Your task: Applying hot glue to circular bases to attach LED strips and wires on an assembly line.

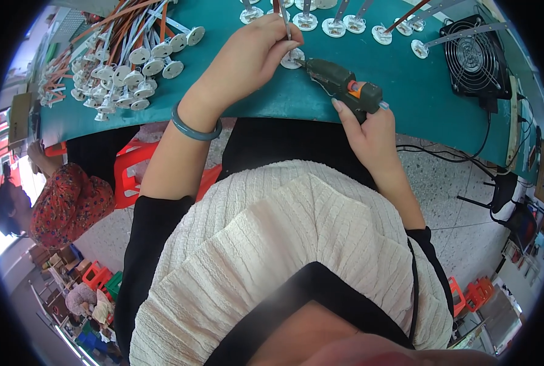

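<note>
My left hand (247,58) pinches a thin metal strip standing on a small white round disc (293,59) on the green table (272,97). My right hand (369,131) grips a dark green glue gun (344,85) with an orange trigger. The gun's nozzle touches the disc's right side. A green bangle (194,128) circles my left wrist.
A heap of white discs with orange and grey strips (119,61) lies at the table's left. A row of similar pieces (345,24) lines the far edge. A black fan (476,58) sits at right, cables trailing. Another person (52,201) sits at left near red stools (132,171).
</note>
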Demonstrator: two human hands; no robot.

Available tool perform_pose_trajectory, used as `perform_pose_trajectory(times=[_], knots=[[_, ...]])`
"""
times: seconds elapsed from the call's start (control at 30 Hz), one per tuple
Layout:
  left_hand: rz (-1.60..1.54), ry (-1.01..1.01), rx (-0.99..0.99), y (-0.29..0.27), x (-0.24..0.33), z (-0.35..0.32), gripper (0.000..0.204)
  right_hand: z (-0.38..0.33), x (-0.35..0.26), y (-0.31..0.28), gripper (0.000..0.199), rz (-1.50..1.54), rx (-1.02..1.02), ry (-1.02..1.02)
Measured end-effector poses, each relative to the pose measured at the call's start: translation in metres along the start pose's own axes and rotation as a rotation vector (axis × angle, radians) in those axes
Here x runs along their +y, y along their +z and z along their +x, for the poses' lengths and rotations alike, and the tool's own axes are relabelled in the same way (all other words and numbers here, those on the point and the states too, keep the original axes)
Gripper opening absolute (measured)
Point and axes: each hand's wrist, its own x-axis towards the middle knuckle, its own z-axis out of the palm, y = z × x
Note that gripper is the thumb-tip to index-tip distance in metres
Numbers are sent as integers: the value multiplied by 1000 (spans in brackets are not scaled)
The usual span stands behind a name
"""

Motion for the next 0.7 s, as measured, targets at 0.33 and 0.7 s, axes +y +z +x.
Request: perform_pose_trajectory(times=[0.33, 0.7], knots=[[-84, -187, 151, -44, -7, -24, 12, 3, 29, -32, 23, 1035, -103, 498], [231, -342, 253, -89, -146, 58, 23, 1, 35, -32, 26, 1220, -81, 425]])
